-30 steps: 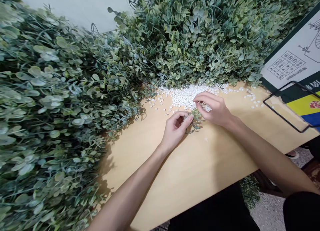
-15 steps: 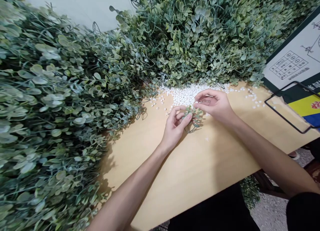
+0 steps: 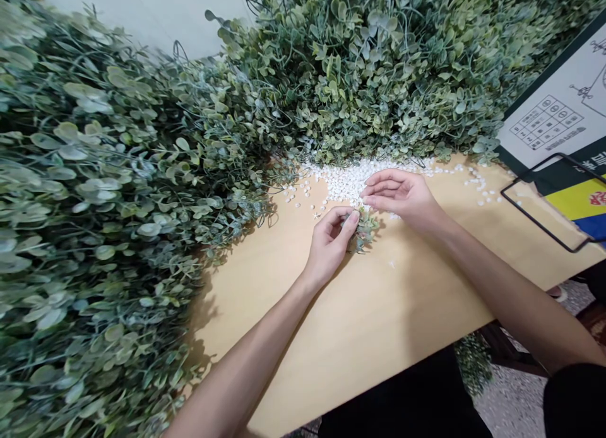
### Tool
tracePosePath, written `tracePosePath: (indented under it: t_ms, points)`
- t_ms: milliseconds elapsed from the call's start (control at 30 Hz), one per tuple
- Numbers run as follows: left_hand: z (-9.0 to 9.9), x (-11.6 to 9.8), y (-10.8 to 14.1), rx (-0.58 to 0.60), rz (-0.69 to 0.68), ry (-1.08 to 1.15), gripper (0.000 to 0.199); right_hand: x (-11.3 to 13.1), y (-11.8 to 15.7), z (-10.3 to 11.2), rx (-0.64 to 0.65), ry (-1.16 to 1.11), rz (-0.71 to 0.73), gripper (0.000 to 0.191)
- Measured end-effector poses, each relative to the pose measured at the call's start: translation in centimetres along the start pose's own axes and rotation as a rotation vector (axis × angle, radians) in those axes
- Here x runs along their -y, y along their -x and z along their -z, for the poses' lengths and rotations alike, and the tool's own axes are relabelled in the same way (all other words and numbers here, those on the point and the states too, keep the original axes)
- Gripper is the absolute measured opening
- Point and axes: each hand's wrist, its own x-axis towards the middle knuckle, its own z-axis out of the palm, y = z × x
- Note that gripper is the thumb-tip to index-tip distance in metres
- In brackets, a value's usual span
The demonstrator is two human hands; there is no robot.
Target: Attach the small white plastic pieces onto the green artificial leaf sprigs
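Observation:
Between thumb and fingers, my left hand pinches a small artificial leaf sprig, whose leaves hang to the right over the table. Just above and right of it is my right hand, thumb and fingertips brought together near the sprig's top. Whatever those right fingertips hold, if anything, is too small to make out. Behind both hands lies a heap of small white plastic pieces, partly covered by the right hand.
Thick artificial foliage banks the left and back of the wooden table. At right stand a printed board and a black wire frame. A few white bits lie loose on the tabletop.
My right fingertips have shifted slightly left. The sprig has turned in my left hand, with its leaves now bunched lower, and the left fingers have drawn in a little.

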Motion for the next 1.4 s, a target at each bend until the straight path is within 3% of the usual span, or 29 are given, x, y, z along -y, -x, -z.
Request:
tracePosePath:
  t_ms: [200, 500, 1400]
  points:
    - [0.13, 0.31, 0.00, -0.017, -0.019, 0.039, 0.025, -0.36, 0.07, 0.15, 0.092, -0.001, -0.074, 0.038]
    - [-0.13, -0.41, 0.19, -0.019, 0.006, -0.126, 0.031, -0.45, 0.03, 0.14, 0.063, 0.007, -0.077, 0.034]
    - [0.29, 0.38, 0.08, -0.082, -0.013, -0.129, 0.034, -0.50, -0.02, -0.46, 0.056, -0.066, -0.119, 0.041]
